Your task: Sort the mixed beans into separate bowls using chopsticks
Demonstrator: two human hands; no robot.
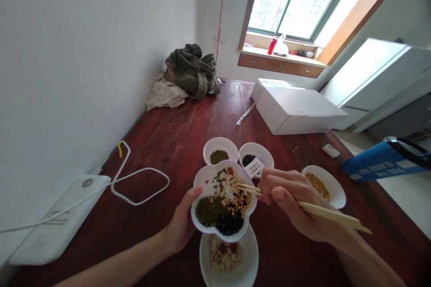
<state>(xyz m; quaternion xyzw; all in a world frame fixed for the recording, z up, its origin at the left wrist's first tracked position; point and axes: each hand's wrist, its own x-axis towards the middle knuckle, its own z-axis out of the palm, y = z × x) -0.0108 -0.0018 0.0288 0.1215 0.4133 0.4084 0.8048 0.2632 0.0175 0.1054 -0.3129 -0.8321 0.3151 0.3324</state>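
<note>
My left hand [182,217] grips the left rim of a flower-shaped plate [204,179] with a pale purple edge, tilted above the table. Green beans [210,210], black beans [230,224], yellow beans and pale seeds lie mixed on it. In my right hand [292,197] is a pair of chopsticks [332,216], their tips among the pale seeds. Below the plate, partly covered by it, stands a white bowl [252,255] with pale seeds and a few reddish pieces. Behind are a bowl of green beans [220,141] and a bowl of black beans [257,147].
To the right sits a bowl of yellow beans [336,190], near a blue bag or container [370,159]. A white box [299,107] and a green bag [191,71] lie farther back. On the left are a white power strip [63,219] and its looping cable [144,170].
</note>
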